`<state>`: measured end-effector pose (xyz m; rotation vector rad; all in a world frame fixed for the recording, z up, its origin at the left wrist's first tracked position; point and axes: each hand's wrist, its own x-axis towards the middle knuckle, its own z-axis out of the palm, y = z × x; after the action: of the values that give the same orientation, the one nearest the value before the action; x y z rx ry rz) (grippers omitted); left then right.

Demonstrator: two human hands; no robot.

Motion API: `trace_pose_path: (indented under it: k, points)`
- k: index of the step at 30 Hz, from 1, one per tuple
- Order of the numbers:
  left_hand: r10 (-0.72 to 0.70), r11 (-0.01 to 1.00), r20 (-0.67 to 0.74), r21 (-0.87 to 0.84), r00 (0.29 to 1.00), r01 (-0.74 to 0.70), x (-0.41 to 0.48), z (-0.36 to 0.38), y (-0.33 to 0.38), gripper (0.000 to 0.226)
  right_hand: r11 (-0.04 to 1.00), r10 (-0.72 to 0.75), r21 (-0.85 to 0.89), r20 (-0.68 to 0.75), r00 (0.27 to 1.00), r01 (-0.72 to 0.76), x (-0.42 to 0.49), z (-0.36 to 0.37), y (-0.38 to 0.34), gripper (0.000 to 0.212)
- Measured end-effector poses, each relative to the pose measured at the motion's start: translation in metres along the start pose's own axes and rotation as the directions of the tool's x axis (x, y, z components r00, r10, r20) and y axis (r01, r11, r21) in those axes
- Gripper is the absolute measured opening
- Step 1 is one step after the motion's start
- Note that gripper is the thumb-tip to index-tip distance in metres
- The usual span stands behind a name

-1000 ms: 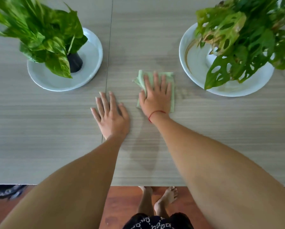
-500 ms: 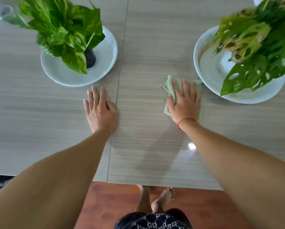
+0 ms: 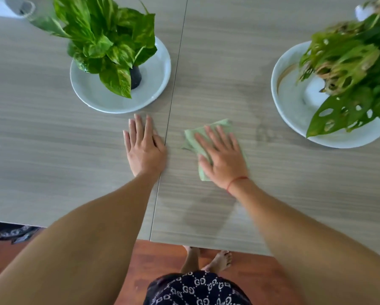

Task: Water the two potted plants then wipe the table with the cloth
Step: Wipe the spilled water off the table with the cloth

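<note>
Left potted plant [image 3: 110, 47] in a pale dish [image 3: 92, 100]; left hand [image 3: 144, 148] flat on the table [image 3: 41, 161], fingers straight, holding nothing; right hand [image 3: 223, 159], fingers extended, pressing the green cloth [image 3: 191, 137] onto the table between the plants; right potted plant [image 3: 349, 69].

On table [image 3: 52, 161]: left plant [image 3: 105, 40] in left dish [image 3: 156, 69] at eleven o'clock, right plant [image 3: 349, 69] in right dish [image 3: 294, 102] at two o'clock. Between them, nearer: cloth [image 3: 193, 137] under right hand [image 3: 223, 159]; left hand [image 3: 144, 148] at cloth's nine o'clock.
</note>
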<state>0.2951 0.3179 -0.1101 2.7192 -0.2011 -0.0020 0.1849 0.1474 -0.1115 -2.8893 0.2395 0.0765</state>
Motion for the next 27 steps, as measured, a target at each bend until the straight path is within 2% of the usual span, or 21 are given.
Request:
trace_pose_path:
  k: [3,7,9,12,15,18,19,21,25,27]
  points:
    - [0.009,1.0,-0.001,0.018,1.0,-0.009,0.002,0.002,-0.001,0.053,0.974,0.226,-0.006,-0.055,0.973,-0.227,0.025,-0.009,0.035,0.059]
    - [0.014,0.999,-0.021,0.031,1.0,-0.014,0.003,0.006,-0.004,0.054,0.828,0.559,0.117,-0.091,0.824,-0.549,0.094,-0.009,0.016,0.056]
    - [0.021,0.999,-0.04,0.035,0.999,-0.019,0.003,0.008,-0.004,0.053,0.824,0.561,0.13,-0.066,0.825,-0.551,0.123,-0.004,-0.011,0.059]
    - [0.036,0.999,-0.052,0.038,0.998,-0.034,0.003,0.008,-0.005,0.052,0.901,0.426,0.107,-0.042,0.904,-0.42,0.134,0.004,-0.052,0.057]
    - [0.017,1.0,-0.026,0.02,1.0,-0.016,0.002,0.006,-0.002,0.05,0.971,0.222,0.098,-0.031,0.975,-0.218,0.096,0.008,-0.06,0.056]
    - [0.046,0.997,0.029,-0.057,0.998,-0.045,0.002,-0.006,-0.003,0.049,0.998,0.037,0.051,-0.009,0.999,-0.037,0.035,0.008,-0.034,0.055]
    - [0.101,0.993,0.048,-0.075,0.994,-0.097,0.005,-0.012,-0.01,0.049,0.998,0.047,0.041,-0.013,0.999,-0.046,0.021,0.004,-0.019,0.056]
    - [0.17,0.984,0.053,-0.054,0.984,-0.167,0.012,-0.023,-0.034,0.048,0.986,0.161,0.045,-0.033,0.986,-0.159,0.007,-0.004,0.01,0.059]
    - [-0.065,0.997,0.008,0.048,0.998,0.064,0.02,-0.026,-0.072,0.05,0.898,0.44,0.035,-0.102,0.892,-0.439,0.037,-0.013,0.038,0.058]
    - [-0.052,0.997,0.001,0.062,0.999,0.052,0.02,-0.02,-0.073,0.051,0.843,0.537,0.067,-0.126,0.834,-0.533,0.071,-0.013,0.039,0.055]
